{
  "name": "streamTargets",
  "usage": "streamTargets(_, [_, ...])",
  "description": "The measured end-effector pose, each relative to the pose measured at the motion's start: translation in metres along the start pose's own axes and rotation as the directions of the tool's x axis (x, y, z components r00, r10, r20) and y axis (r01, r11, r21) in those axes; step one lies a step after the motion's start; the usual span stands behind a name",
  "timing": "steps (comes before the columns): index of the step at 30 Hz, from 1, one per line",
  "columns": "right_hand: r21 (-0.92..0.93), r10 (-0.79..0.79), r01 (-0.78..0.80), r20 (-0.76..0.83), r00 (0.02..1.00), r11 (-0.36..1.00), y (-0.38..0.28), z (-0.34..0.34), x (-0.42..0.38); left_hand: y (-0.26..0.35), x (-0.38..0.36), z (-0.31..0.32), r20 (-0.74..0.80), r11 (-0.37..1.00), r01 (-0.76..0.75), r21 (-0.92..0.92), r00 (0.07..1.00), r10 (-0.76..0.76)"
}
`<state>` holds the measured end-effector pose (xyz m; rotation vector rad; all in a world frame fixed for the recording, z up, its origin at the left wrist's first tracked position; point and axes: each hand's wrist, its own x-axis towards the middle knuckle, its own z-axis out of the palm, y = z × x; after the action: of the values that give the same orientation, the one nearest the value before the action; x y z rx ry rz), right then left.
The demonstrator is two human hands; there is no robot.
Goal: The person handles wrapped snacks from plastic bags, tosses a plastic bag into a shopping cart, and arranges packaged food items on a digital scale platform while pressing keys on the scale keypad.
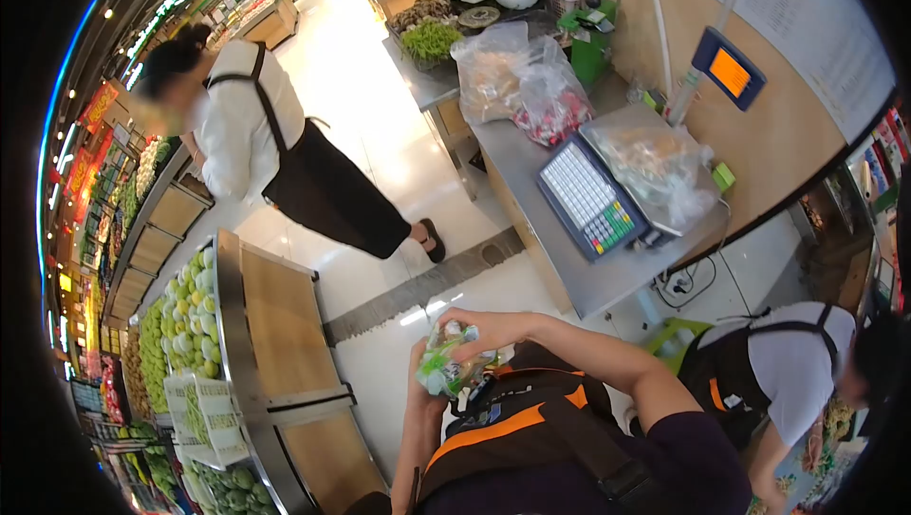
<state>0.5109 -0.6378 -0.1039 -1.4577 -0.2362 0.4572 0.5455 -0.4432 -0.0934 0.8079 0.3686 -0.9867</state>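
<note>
A crumpled clear plastic bag with green print (442,370) is held in front of my apron, at chest height. My right hand (487,328) reaches across from the right and grips it from above, fingers curled over it. My left hand (424,384) is closed around its left side, with the fingers partly hidden behind the plastic. What the bag contains, if anything, I cannot make out. Just below it, a dark apron with orange trim (517,420) covers my body.
Ahead right stands a metal counter (517,173) with a keypad scale (593,197), a filled bag (655,168) on its platform and more filled bags (493,69). A wooden produce stand (285,325) is at left. One co-worker (275,135) stands ahead, another (788,363) bends at right.
</note>
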Motion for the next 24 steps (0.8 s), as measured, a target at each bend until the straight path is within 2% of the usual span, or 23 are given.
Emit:
streamTargets(2, [0.006, 0.026, -0.027, 0.044, 0.999, 1.000, -0.017, -0.038, 0.032, 0.032, 0.026, 0.016, 0.013, 0.999, -0.033, -0.024, 0.999, 0.034])
streamTargets(5, [0.034, 0.115, -0.118, 0.086, 0.990, 0.992, -0.037, -0.081, 0.064, 0.068, 0.063, 0.026, 0.051, 0.998, 0.032, -0.059, 0.998, -0.029])
streamTargets(9, [0.136, 0.210, -0.221, 0.090, 0.973, 0.966, -0.050, -0.141, 0.091, 0.103, 0.125, 0.047, 0.000, 0.995, 0.080, -0.058, 0.997, -0.080])
streamTargets(12, [0.151, 0.172, -0.166, -0.026, 0.985, 0.974, -0.015, -0.185, 0.124, 0.138, 0.179, 0.063, 0.181, 0.980, 0.199, -0.009, 0.964, -0.194])
streamTargets(15, [0.230, 0.258, -0.224, -0.131, 0.957, 0.947, -0.050, -0.230, 0.129, 0.171, 0.246, 0.085, 0.069, 0.967, 0.236, 0.100, 0.967, -0.244])
streamTargets(18, [0.045, -0.046, 0.068, -0.380, 0.924, 0.997, -0.004, -0.273, 0.164, 0.204, 0.325, 0.090, 0.073, 0.934, 0.279, 0.224, 0.951, -0.301])
streamTargets(19, [0.060, -0.026, 0.059, -0.439, 0.898, 0.996, -0.001, -0.284, 0.168, 0.212, 0.343, 0.100, 0.066, 0.920, 0.293, 0.261, 0.945, -0.319])
streamTargets(20, [0.076, -0.003, 0.046, -0.489, 0.873, 0.996, 0.002, -0.295, 0.172, 0.225, 0.359, 0.113, 0.142, 0.862, 0.399, 0.313, 0.877, -0.458])
streamTargets(22, [0.069, 0.027, 0.017, -0.594, 0.804, 0.997, 0.009, -0.311, 0.178, 0.239, 0.394, 0.134, 0.127, 0.780, 0.474, 0.408, 0.817, -0.563])
streamTargets(24, [0.159, 0.050, 0.077, -0.667, 0.743, 0.984, 0.017, -0.331, 0.178, 0.244, 0.436, 0.146, 0.094, 0.707, 0.531, 0.468, 0.765, -0.637])
